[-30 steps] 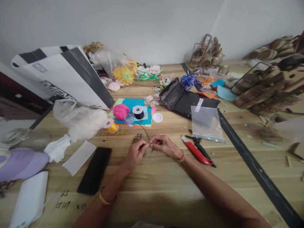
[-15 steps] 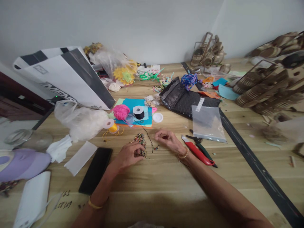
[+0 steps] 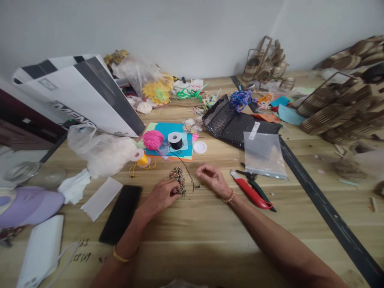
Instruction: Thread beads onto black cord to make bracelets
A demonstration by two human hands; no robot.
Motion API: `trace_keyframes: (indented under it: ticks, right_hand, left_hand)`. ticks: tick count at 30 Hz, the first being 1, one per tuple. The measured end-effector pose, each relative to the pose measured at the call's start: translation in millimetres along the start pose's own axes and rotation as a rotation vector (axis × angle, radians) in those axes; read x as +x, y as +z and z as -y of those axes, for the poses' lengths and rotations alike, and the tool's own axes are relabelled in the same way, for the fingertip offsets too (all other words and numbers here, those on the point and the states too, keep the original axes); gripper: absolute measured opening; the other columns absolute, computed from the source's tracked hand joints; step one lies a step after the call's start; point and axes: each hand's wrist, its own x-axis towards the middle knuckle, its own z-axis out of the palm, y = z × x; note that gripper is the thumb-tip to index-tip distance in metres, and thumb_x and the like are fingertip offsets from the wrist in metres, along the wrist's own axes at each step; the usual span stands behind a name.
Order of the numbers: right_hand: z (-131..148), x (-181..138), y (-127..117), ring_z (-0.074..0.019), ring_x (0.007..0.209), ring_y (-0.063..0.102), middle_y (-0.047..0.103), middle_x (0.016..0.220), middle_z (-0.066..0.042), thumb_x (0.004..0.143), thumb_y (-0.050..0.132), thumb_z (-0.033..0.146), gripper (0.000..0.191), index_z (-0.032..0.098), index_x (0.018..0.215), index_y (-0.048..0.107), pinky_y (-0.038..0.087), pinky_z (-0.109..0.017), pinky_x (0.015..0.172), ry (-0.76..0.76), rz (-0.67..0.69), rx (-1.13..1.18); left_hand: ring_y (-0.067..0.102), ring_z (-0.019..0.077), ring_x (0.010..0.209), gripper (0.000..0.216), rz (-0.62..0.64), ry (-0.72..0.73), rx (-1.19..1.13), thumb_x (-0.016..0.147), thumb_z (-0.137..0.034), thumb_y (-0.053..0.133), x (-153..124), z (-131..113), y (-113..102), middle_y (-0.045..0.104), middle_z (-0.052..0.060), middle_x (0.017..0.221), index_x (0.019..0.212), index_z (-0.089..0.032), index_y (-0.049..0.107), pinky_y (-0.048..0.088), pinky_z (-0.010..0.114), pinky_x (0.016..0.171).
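Note:
My left hand (image 3: 162,195) rests on the wooden table (image 3: 210,240) with its fingertips pinched at the near edge of a small pile of coloured beads (image 3: 177,176). My right hand (image 3: 211,178) sits a little to the right, fingers curled and pinched on a thin black cord (image 3: 185,167). The cord runs back to a black spool (image 3: 175,141) on the blue paper, and a few beads hang on its near end between my hands.
Red-handled pliers (image 3: 251,193) lie right of my right hand. A black phone (image 3: 120,213) lies to the left, beside a white paper strip (image 3: 101,198). Pink yarn (image 3: 152,140), a yellow spool (image 3: 140,158), a clear zip bag (image 3: 264,155) and a black mesh pouch (image 3: 231,124) lie beyond.
My hands have parted. The left one dropped from the cord to the bead pile, and the right one drew slightly right, still pinching the cord.

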Motion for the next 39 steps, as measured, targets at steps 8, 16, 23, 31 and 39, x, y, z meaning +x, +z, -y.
trace_keyframes:
  ticks: [8, 16, 23, 31, 39]
  right_hand:
    - [2, 1, 1, -0.0114, 0.06, 0.042, 0.049, 0.066, 0.001, 0.076, 0.066, 0.049, 0.034, 0.016, 0.078, 0.058, 0.035, -0.025, 0.057, 0.028, 0.033, -0.012]
    - [2, 1, 1, -0.0106, 0.06, 0.041, 0.05, 0.066, 0.001, 0.076, 0.066, 0.05, 0.035, 0.016, 0.076, 0.058, 0.034, -0.023, 0.055, 0.008, 0.034, -0.01]
    - [-4, 1, 1, -0.0111, 0.06, 0.043, 0.051, 0.066, 0.001, 0.08, 0.064, 0.045, 0.029, 0.016, 0.076, 0.058, 0.036, -0.024, 0.055, -0.046, 0.044, -0.038]
    - [1, -6, 8, -0.0173, 0.074, 0.053, 0.059, 0.074, -0.004, 0.089, 0.054, 0.028, 0.014, 0.018, 0.079, 0.058, 0.043, -0.032, 0.071, -0.469, -0.003, -0.422]
    - [5, -11, 13, -0.0192, 0.078, 0.052, 0.059, 0.078, -0.007, 0.09, 0.05, 0.018, 0.008, 0.018, 0.085, 0.056, 0.045, -0.034, 0.07, -0.734, 0.064, -0.591]
  left_hand:
    - [0.059, 0.0178, 0.08, 0.011, -0.073, 0.07, -0.06, 0.082, -0.015, 0.058, 3, 0, 3, 0.067, 0.003, 0.082, 0.079, -0.02, 0.067, 0.045, 0.031, 0.078]
    - [0.057, 0.0205, 0.084, 0.004, -0.177, 0.174, 0.155, 0.08, -0.017, 0.064, 5, -8, 24, 0.064, 0.005, 0.081, 0.078, -0.017, 0.068, 0.046, 0.039, 0.087]
    - [0.056, 0.0208, 0.083, 0.011, -0.229, 0.165, 0.165, 0.081, -0.013, 0.06, 8, -6, 34, 0.063, 0.005, 0.078, 0.074, -0.018, 0.068, 0.048, 0.037, 0.081]
    - [0.061, 0.0164, 0.068, 0.007, -0.33, -0.264, -0.656, 0.072, -0.023, 0.069, 12, -10, 25, 0.069, 0.003, 0.071, 0.073, -0.016, 0.071, 0.047, 0.027, 0.066]
    - [0.062, 0.0123, 0.063, 0.022, -0.332, -0.513, -1.264, 0.05, -0.025, 0.085, 15, -11, 21, 0.072, 0.002, 0.064, 0.066, -0.015, 0.074, 0.046, 0.022, 0.065]
